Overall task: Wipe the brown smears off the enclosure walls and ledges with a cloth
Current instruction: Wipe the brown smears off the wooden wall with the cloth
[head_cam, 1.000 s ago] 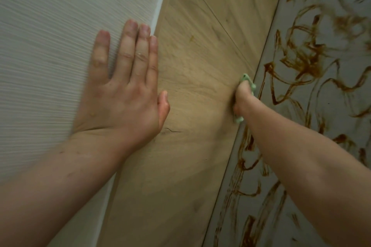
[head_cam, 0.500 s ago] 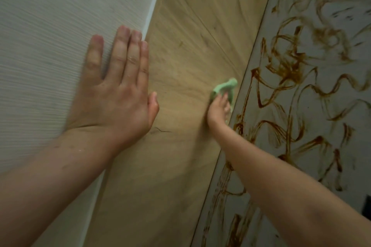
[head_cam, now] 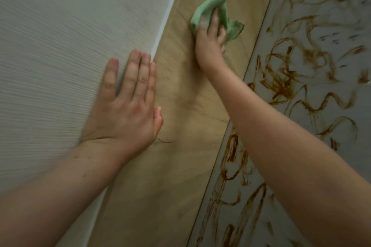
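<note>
Sweeping the green cloth (head_cam: 212, 6) up the wooden panel (head_cam: 170, 186), we have carried it away from the seam where it sat a second ago. Back then our right hand (head_cam: 209, 44) was tucked against the edge of the grey wall (head_cam: 331, 16) and only a sliver of green showed. Now the cloth lies bunched and plainly visible on the wood, higher up and nearer the pale ribbed panel (head_cam: 60, 66). Our right fingers (head_cam: 214, 20) curl over the bundle and grip it, pressing it to the wood.

Our left hand (head_cam: 124, 106) has not shifted. It stays flat on the pale ribbed panel with its fingers (head_cam: 133, 70) straight and together, holding nothing and bracing us, the thumb lying over onto the wood.

For the task, we judge this a stroke along the wooden strip only. That strip looks mostly clean, apart from a thin dark mark (head_cam: 164, 141) just beside our left thumb and some faint shading we cannot read through the blur. The brown smears (head_cam: 281, 82) cover the grey wall as thickly as before, in loops and streaks from top to bottom, and the cloth does not touch them. So most of the work is ahead of us. The cloth will need to cross the seam onto the grey wall, and it will probably need refolding as it loads up.
</note>
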Action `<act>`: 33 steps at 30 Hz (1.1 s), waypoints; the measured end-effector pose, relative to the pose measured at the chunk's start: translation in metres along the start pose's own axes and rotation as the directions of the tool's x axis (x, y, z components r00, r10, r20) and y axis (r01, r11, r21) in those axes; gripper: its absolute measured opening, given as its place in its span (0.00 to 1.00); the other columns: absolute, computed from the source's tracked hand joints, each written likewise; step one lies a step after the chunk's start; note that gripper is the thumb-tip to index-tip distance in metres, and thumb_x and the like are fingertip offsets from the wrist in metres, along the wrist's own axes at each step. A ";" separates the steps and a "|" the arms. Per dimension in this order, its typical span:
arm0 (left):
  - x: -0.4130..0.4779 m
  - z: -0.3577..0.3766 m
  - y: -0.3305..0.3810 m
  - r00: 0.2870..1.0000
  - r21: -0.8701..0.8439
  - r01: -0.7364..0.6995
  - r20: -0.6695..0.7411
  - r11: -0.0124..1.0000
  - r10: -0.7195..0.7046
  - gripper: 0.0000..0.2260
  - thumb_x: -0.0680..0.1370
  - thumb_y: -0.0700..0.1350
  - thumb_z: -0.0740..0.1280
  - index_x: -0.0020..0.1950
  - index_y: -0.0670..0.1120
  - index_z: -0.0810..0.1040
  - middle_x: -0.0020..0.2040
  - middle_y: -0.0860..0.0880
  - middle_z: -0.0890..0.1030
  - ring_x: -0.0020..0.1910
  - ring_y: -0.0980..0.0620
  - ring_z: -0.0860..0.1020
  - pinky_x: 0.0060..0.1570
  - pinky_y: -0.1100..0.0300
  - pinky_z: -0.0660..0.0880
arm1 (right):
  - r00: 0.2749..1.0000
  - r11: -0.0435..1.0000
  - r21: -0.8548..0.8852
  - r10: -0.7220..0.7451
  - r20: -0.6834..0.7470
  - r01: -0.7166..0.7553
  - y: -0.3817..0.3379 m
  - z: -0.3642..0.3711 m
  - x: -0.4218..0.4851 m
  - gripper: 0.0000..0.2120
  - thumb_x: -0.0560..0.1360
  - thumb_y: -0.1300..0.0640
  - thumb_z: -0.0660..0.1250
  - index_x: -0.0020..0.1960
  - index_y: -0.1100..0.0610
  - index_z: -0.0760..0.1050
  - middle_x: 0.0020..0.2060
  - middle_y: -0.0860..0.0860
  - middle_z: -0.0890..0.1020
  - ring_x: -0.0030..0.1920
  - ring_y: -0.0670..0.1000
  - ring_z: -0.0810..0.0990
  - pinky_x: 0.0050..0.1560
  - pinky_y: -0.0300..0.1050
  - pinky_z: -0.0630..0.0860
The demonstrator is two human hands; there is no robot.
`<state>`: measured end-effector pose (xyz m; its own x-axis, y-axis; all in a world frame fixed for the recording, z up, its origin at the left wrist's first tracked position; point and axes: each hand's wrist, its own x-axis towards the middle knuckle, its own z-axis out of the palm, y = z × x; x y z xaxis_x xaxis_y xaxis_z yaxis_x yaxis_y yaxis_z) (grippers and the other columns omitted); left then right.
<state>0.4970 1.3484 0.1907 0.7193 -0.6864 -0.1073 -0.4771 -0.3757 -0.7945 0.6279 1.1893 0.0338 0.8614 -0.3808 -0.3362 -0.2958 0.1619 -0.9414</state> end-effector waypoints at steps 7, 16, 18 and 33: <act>-0.001 0.003 -0.001 1.000 -0.016 0.001 -0.025 1.000 -0.001 0.34 0.83 0.53 0.49 0.81 0.30 0.49 0.82 0.31 0.51 0.82 0.34 0.50 0.79 0.34 0.46 | 0.954 0.974 -0.069 -0.196 0.225 0.216 0.021 0.011 -0.118 0.35 0.78 0.26 0.42 0.81 0.33 0.36 0.83 0.44 0.39 0.82 0.52 0.36 0.80 0.62 0.40; 0.001 0.003 0.000 1.000 0.007 0.002 0.003 1.000 -0.002 0.34 0.83 0.53 0.49 0.81 0.30 0.49 0.82 0.31 0.52 0.82 0.35 0.52 0.79 0.35 0.44 | 0.999 0.999 0.017 -0.045 0.020 0.045 -0.083 -0.016 -0.004 0.33 0.82 0.33 0.54 0.83 0.37 0.44 0.83 0.50 0.46 0.82 0.62 0.46 0.78 0.67 0.44; 0.002 0.003 -0.001 1.000 0.008 0.004 0.016 1.000 -0.004 0.34 0.83 0.53 0.50 0.81 0.30 0.50 0.82 0.32 0.52 0.82 0.35 0.53 0.79 0.35 0.45 | 0.997 0.996 0.046 -0.070 -0.016 0.071 -0.084 -0.014 -0.003 0.31 0.84 0.34 0.50 0.83 0.37 0.45 0.84 0.49 0.47 0.82 0.59 0.45 0.78 0.64 0.42; 0.003 -0.026 0.005 0.943 0.053 0.083 0.319 0.995 -0.096 0.36 0.83 0.56 0.46 0.81 0.32 0.39 0.83 0.35 0.41 0.83 0.38 0.40 0.77 0.37 0.31 | 0.525 0.481 0.277 0.517 0.676 -0.832 0.009 -0.142 -0.165 0.28 0.83 0.38 0.53 0.69 0.55 0.79 0.64 0.59 0.83 0.67 0.62 0.79 0.71 0.65 0.71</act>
<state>0.4837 1.3282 0.2020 0.8850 -0.4127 -0.2156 -0.3882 -0.3983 -0.8311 0.4249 1.1243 0.0768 0.5780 0.4995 -0.6453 -0.7442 0.6470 -0.1659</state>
